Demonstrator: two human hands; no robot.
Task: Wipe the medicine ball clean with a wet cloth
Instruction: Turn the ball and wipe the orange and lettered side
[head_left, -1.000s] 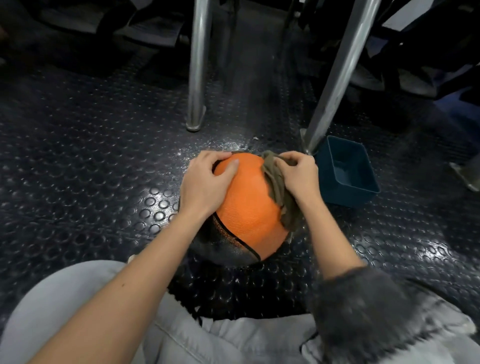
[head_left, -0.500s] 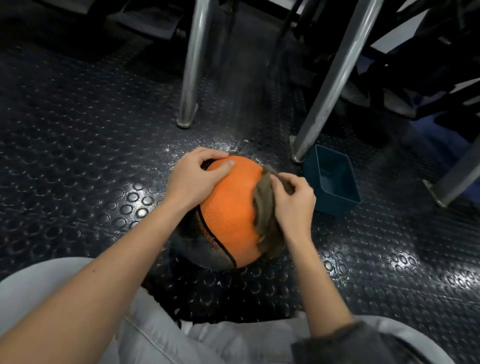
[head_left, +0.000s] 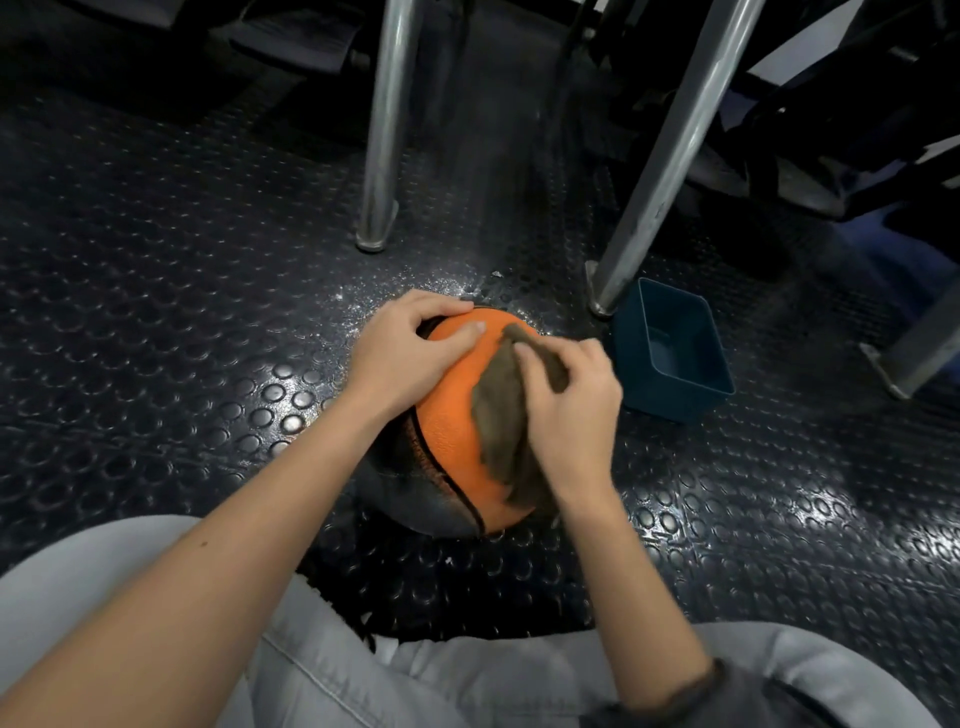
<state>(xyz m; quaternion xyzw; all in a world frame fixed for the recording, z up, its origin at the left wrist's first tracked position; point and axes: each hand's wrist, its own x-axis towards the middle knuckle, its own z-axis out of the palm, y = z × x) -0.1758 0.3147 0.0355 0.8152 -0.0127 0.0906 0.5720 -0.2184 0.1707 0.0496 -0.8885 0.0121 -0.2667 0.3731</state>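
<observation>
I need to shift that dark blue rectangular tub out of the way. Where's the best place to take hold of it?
Take the dark blue rectangular plastic tub by its near long rim, grip coming down from above, thumb outside and fingers inside. It sits upright and open-topped with thin straight walls, and the slanted metal leg crowds its far corner. The right hand is nearest but holds the brown cloth.

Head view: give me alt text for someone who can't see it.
A person's right hand presses a brown cloth onto an orange medicine ball on studded black flooring, while the left hand steadies the top. A dark blue tub sits right, beside metal legs.
</observation>
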